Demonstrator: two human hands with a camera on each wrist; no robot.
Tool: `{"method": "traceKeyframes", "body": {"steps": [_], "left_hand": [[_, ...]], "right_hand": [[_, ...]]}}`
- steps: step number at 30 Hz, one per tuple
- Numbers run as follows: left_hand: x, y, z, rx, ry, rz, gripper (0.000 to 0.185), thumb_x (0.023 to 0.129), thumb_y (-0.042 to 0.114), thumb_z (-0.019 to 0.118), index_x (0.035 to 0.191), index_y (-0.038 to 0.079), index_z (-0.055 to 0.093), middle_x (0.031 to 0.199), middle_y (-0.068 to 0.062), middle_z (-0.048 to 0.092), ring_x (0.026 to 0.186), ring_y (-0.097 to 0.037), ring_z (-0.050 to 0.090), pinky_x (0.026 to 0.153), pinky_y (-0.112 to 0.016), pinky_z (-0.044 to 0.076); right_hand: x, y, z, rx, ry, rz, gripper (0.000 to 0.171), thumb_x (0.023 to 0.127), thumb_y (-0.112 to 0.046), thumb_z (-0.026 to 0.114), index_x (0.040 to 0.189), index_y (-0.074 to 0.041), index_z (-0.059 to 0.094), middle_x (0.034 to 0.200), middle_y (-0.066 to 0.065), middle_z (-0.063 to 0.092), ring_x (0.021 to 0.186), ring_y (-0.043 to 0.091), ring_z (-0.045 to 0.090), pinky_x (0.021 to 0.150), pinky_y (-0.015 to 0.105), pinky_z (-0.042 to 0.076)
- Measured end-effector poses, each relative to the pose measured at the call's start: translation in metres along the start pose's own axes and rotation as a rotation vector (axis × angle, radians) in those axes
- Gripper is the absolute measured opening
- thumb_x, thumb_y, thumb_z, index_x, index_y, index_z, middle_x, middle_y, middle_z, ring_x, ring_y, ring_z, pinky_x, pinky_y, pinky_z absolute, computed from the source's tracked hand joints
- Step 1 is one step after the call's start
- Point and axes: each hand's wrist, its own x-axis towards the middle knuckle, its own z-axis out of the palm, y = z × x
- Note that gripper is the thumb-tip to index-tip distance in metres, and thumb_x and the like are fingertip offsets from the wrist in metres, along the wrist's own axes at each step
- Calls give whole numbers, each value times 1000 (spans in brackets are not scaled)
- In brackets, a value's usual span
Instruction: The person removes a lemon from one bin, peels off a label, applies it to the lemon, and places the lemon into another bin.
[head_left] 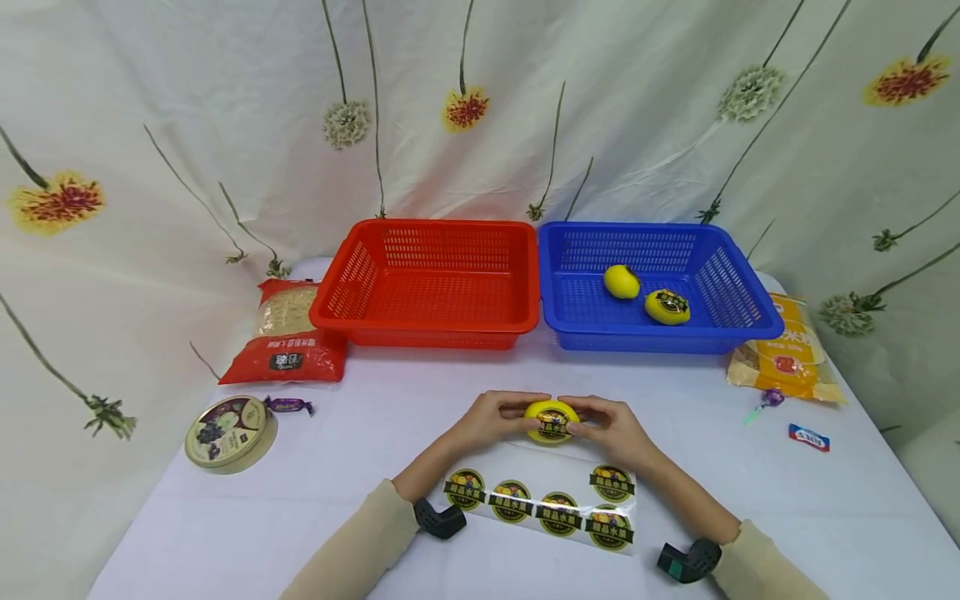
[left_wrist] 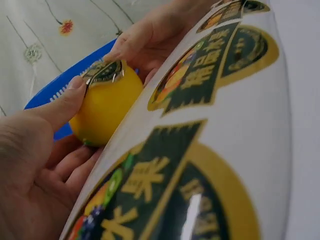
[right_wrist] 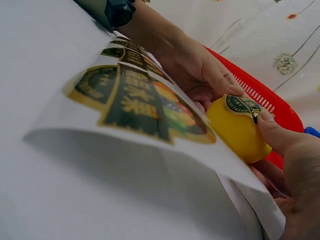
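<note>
Just behind the sticker sheet [head_left: 551, 508], both hands clamp a yellow lemon [head_left: 551, 421]: left hand [head_left: 491, 421] and right hand [head_left: 611, 427] at its ends, long axis left-right, labelled face upward toward the person.

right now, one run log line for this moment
left hand: holds yellow fruit | right hand: presses sticker on it | sticker sheet: on table
</note>
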Motion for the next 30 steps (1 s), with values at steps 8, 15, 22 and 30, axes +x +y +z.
{"method": "traceKeyframes", "body": {"steps": [8,15,22,30], "left_hand": [[0,4,6,265,-22,249,52,82,21,71,130,14,52,129,-5,53,114,-13,53,91,-28,45],[1,6,17,657,123,342,43,80,34,72,121,27,61,121,6,57,114,-9,51,94,-30,43],[1,9,15,624,111,335,44,77,31,75,119,25,62,120,5,58,114,-10,51,96,-30,42],[7,25,2,562,-25,229,42,78,25,76,118,23,63,119,8,59,113,-6,50,92,-27,44]], "right_hand": [[-1,7,0,5,24,-12,35,84,-5,66,118,2,60,109,15,63,95,19,59,79,25,49],[3,32,-6,6,-12,-16,36,86,-10,65,121,-5,60,113,10,63,102,18,58,83,24,48],[2,33,-26,209,-23,-111,34,93,0,51,126,10,48,120,30,53,100,23,61,81,35,51],[9,36,-71,335,765,-219,52,88,-14,63,134,-11,37,107,20,52,83,23,64,65,32,55]]}}
